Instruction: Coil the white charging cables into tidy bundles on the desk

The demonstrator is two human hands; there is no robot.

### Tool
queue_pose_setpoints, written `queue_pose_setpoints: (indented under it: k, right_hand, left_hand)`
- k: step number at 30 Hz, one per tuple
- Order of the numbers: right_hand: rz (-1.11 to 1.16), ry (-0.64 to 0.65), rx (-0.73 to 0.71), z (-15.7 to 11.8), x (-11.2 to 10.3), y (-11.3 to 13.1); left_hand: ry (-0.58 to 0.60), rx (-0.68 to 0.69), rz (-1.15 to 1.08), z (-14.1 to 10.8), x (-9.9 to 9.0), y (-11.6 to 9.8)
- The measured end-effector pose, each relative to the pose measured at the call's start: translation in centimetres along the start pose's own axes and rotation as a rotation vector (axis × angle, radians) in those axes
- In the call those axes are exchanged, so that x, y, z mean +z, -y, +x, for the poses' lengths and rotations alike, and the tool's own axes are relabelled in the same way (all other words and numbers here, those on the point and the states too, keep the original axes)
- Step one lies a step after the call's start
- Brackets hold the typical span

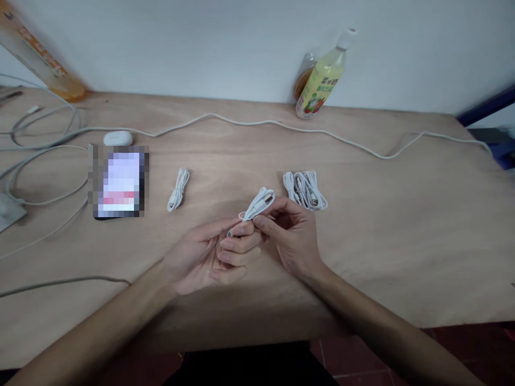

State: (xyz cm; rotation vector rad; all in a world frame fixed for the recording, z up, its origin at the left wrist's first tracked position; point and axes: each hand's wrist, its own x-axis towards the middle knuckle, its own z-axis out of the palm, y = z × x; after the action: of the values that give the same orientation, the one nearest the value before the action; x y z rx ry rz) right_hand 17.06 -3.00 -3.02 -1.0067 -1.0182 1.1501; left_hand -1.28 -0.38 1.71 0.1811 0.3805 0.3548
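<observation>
Near the middle of the view, a folded white cable point(259, 203) is held between both hands. My left hand point(213, 252) has its fingers curled around the cable's lower end, palm up. The thumb and index finger of my right hand point(292, 230) pinch the cable from the right side. Behind my right hand lie several bundled white cables point(306, 190) side by side on the table. One more bundled white cable point(178, 189) lies alone to the left of my hands.
On the wooden table point(382, 225) a phone point(123, 182) and a white case point(118, 139) lie at left, beside loose cables. A long white cord point(257, 123) runs across the back. A yellow-green bottle point(322, 83) and an orange bottle point(44, 59) stand by the wall.
</observation>
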Motion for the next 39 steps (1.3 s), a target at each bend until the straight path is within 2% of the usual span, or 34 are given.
queue_pose_setpoints:
  k: [6, 14, 22, 29, 36, 39]
  right_hand:
    - [-0.132, -0.026, -0.22, -0.5, 0.2, 1.0]
    - [-0.41, -0.108, -0.509, -1.6, 0.0, -0.1]
    - [-0.391, -0.149, -0.458, -1.8, 0.5, -0.1]
    - [-0.354, -0.162, -0.415, -1.9, 0.5, -0.4]
    - [-0.421, -0.087, -0.433, -1.8, 0.3, -0.2]
    - [-0.423, -0.095, -0.411, -1.8, 0.2, 0.0]
  left_hand:
    - [0.041, -0.051, -0.074, 0.0, 0.0, -0.1]
    - [0.047, -0.065, -0.111, 0.2, -0.3, 0.2]
    - [0.031, -0.038, -0.123, 0.0, 0.2, 0.6]
    - [0.075, -0.022, -0.079, 0.2, 0.1, 0.7]
    - [0.06, -0.003, -0.046, 0.2, -0.2, 0.7]
    - [0.048, 0.001, -0.016, 0.1, -0.1, 0.7]
